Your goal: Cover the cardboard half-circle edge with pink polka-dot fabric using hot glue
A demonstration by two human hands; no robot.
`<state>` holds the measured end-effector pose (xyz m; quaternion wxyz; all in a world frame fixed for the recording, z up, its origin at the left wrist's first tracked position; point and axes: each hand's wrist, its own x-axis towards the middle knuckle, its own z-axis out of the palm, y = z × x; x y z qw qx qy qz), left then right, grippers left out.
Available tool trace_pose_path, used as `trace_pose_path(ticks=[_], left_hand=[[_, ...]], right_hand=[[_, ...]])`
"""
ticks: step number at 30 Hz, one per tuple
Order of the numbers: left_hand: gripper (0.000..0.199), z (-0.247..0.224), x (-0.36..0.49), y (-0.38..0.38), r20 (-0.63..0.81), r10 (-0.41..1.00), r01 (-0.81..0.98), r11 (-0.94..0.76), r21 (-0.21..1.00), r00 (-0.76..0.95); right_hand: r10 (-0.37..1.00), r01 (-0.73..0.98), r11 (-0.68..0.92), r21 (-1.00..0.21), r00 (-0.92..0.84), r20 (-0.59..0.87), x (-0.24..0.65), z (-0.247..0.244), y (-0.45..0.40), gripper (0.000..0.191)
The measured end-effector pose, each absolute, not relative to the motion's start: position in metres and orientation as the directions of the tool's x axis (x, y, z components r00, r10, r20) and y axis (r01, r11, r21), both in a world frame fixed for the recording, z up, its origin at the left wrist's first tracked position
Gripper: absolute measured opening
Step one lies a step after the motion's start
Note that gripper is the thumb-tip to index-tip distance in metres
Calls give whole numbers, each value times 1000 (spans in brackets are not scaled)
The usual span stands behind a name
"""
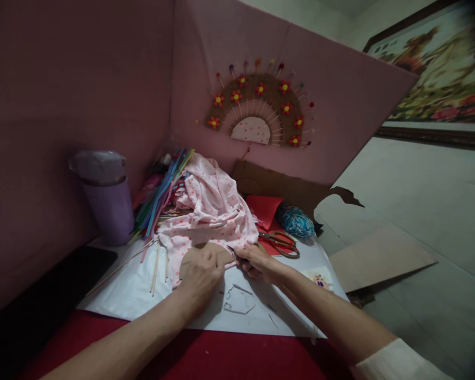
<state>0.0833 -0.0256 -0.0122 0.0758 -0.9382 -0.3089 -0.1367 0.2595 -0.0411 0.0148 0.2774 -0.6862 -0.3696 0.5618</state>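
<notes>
My left hand [206,272] holds a tan cardboard half-circle [190,258] down on pink dotted cloth [217,227], its fingers curled over the piece. Close to the half-circle's right edge, my right hand [257,261] is closed around a small dark pointed tool [231,248]. Most of this tool is hidden by my fingers, so I cannot tell its exact kind. The cloth lies bunched up behind and spreads flat under the cardboard. Scissors with red handles [283,243] lie to the right of the cloth, on red sheets [265,208].
A purple cup [111,211] stands at the left beside colourful pipe cleaners [162,190] and thin wooden sticks [155,269]. Blue yarn [296,220] sits at the back right. A flower-decorated cardboard arch [257,87] hangs on the pink panel [340,105]. White paper [293,316] covers the work surface.
</notes>
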Motion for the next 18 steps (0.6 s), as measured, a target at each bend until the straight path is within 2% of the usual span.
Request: trace_pose_path(ticks=[5, 11, 18], left_hand=[[22, -13, 83, -25, 317, 556, 604, -794, -70, 768], [24, -14, 83, -24, 321, 557, 603, -795, -61, 766], [24, -16, 84, -23, 321, 556, 604, -795, -64, 766]], right_hand=[[811, 196, -584, -788, 93, -578, 261, 16, -42, 38], [759, 191, -640, -744, 11, -651, 265, 26, -35, 38], [795, 180, -596, -782, -7, -607, 260, 26, -29, 37]])
